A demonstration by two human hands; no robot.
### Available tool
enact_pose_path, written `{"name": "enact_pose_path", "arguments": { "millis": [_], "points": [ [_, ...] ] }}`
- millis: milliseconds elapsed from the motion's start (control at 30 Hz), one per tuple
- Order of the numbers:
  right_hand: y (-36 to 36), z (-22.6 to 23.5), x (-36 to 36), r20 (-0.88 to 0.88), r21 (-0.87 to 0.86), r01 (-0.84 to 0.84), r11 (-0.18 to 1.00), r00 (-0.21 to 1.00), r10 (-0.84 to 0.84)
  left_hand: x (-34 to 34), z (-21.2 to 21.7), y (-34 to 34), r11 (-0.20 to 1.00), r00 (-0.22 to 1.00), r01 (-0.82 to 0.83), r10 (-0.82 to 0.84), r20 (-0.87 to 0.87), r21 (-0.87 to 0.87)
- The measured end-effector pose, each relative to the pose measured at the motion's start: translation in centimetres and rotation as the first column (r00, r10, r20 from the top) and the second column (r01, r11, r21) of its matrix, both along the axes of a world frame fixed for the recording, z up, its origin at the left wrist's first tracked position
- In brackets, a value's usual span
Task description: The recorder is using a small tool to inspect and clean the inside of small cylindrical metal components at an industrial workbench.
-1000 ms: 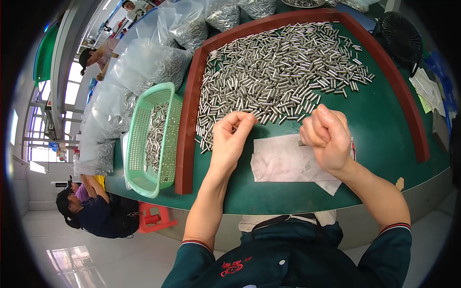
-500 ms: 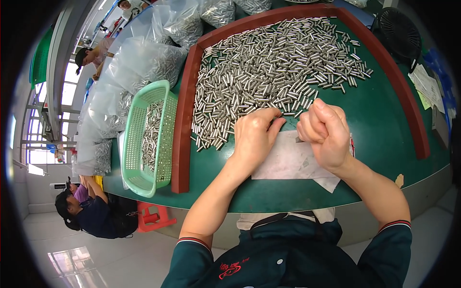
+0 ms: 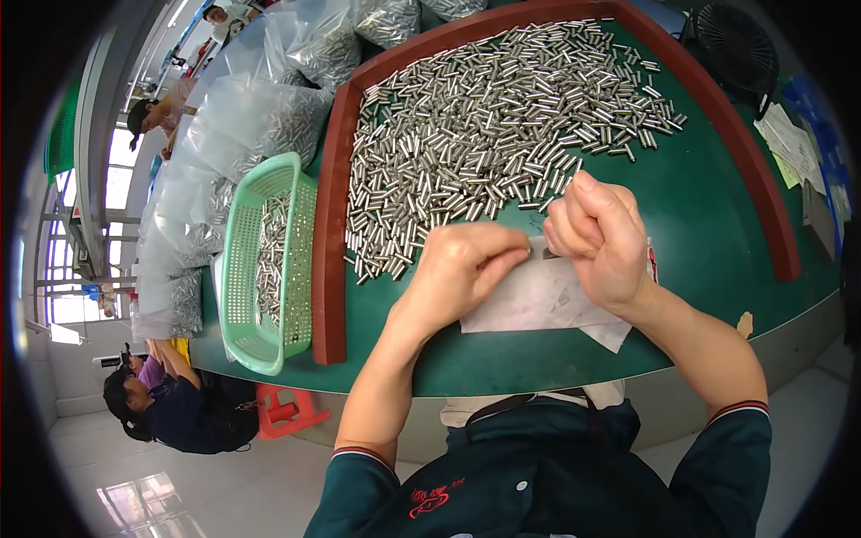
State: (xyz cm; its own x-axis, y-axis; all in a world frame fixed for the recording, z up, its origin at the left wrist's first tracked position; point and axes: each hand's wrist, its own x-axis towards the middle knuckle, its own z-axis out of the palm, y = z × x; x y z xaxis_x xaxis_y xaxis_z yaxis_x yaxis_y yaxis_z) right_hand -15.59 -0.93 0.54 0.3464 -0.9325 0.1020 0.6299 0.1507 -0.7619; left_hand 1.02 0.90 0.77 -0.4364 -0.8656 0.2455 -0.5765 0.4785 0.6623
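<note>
A broad heap of short, shiny metal pins [image 3: 466, 125] is spread over the green tabletop in front of me. My left hand [image 3: 459, 273] is at the heap's near edge, thumb and forefinger pinched together; whatever is between them is hidden. To its right, my right hand [image 3: 603, 240] is curled into a fist with the thumb on top. A small dark end shows at the fist's lower left side, too little to name. Beneath both hands lies a smudged whitish sheet [image 3: 511, 300], partly covered by the right hand.
Reddish-brown rails [image 3: 330, 269] border the heap. Left of them stands a light green perforated basket [image 3: 296, 296] with more pins. Clear plastic bags [image 3: 260, 121] of pins line the far left. A black fan [image 3: 731, 45] and papers [image 3: 789, 143] are at right. Other people sit at left.
My left hand has drawn back slightly toward me and left, away from the pins' edge. My right fist stays closed, shifted a little left. The whole view has moved slightly.
</note>
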Motion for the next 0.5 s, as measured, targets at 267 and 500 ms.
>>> {"name": "enact_pose_path", "arguments": {
  "millis": [267,500],
  "points": [
    [0.0,0.0,-0.1,0.018,0.015,-0.008,1.000,1.000,0.008,-0.2,0.1,1.7,0.995,0.993,-0.088,0.083,0.083,0.056],
    [0.1,0.7,-0.4,0.117,-0.033,0.001,0.999,0.993,0.003,-1.6,-0.5,2.1,0.967,0.942,-0.245,0.253,0.218,-0.063]
  ]
}}
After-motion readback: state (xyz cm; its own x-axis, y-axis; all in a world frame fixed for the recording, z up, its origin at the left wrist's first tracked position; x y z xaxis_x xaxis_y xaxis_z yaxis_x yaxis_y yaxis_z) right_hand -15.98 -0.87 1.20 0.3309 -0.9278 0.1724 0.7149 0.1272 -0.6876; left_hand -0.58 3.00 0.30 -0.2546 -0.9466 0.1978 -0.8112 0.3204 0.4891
